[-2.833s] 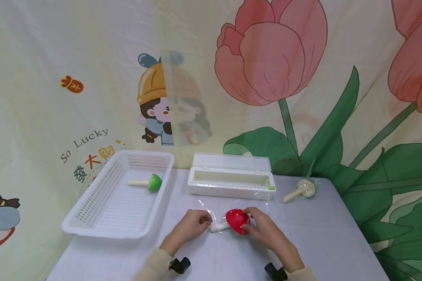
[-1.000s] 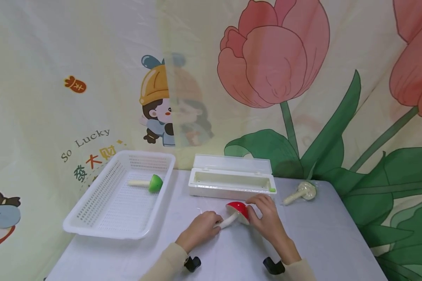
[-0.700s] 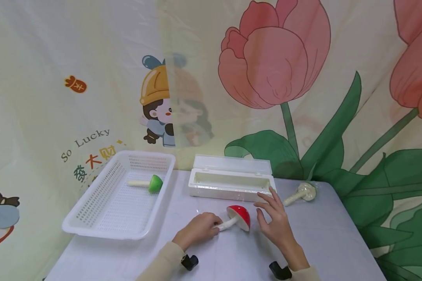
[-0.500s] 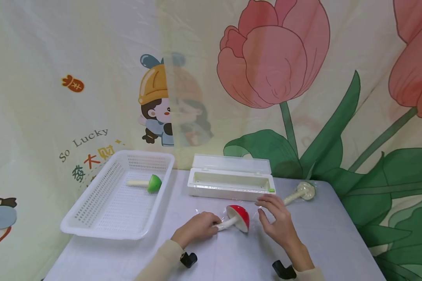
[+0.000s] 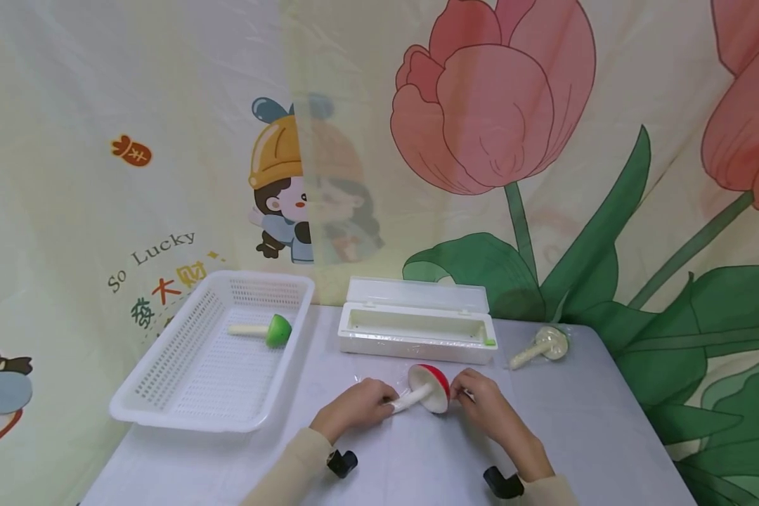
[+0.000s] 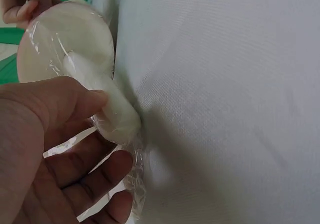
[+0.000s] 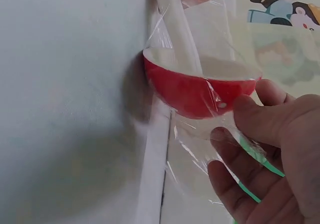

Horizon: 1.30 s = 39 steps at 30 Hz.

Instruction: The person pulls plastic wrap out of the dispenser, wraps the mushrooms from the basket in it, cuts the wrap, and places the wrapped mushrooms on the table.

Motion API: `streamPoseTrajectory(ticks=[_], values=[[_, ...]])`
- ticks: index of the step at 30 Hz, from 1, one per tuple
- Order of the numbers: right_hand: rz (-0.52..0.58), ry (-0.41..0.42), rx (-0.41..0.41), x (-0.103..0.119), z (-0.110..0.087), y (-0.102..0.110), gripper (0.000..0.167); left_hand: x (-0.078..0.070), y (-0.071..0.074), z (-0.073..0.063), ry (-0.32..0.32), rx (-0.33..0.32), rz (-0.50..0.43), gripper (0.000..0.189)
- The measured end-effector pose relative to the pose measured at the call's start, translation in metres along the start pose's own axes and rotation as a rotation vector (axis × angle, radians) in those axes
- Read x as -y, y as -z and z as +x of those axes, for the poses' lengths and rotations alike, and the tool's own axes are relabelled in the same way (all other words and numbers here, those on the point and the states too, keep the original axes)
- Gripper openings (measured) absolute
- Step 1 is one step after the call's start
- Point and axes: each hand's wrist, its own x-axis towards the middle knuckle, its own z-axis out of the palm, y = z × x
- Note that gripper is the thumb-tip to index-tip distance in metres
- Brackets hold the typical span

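The red-capped toy mushroom (image 5: 425, 391) is located in front of the white box (image 5: 411, 347), between the two hands, and is enclosed in a clear wrapper (image 6: 135, 184); contact with the table (image 5: 588, 422) cannot be confirmed. The stem (image 6: 97, 82) is pinched near its free end between thumb and forefinger of the left hand (image 5: 356, 407). The right hand (image 5: 483, 402), a moment ago spread and apart from the mushroom, is now brought in beside the cap (image 7: 197, 92): its thumb and forefinger are closed at the cap edge, where film is pinched; whether the cap itself is also gripped cannot be told. The cap is turned slightly, so that less red is shown in the head view. Both ends are thus attended to at once, which is judged to give better control of the film; no removal is yet achieved. Behind, the lid (image 5: 420, 294) of the box is raised. To the left, a green-capped mushroom (image 5: 272, 330) is held in the perforated basket (image 5: 186, 419); to the right, a pale wrapped mushroom (image 5: 552, 344) is left untouched.
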Motion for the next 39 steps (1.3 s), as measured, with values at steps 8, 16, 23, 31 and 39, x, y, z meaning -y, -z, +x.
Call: streamPoseTrajectory(ticks=[8,16,23,31,39], values=[[-0.017,0.033,-0.026,-0.004,0.018,-0.007,0.022,-0.006,-0.001,0.007,-0.036,-0.132,0.263,0.019],[-0.043,-0.011,-0.042,-0.006,0.038,-0.011,0.035,-0.006,-0.002,0.009,-0.082,-0.321,0.312,0.023],[-0.055,-0.066,-0.043,-0.007,0.050,-0.012,0.025,-0.004,-0.010,0.010,-0.125,-0.396,0.354,0.018],[-0.053,-0.084,-0.089,-0.014,0.046,0.004,0.017,-0.008,-0.010,0.014,-0.125,-0.445,0.343,0.016],[-0.077,-0.154,-0.130,-0.036,0.045,0.036,0.021,-0.012,-0.005,0.017,-0.143,-0.469,0.369,0.018]])
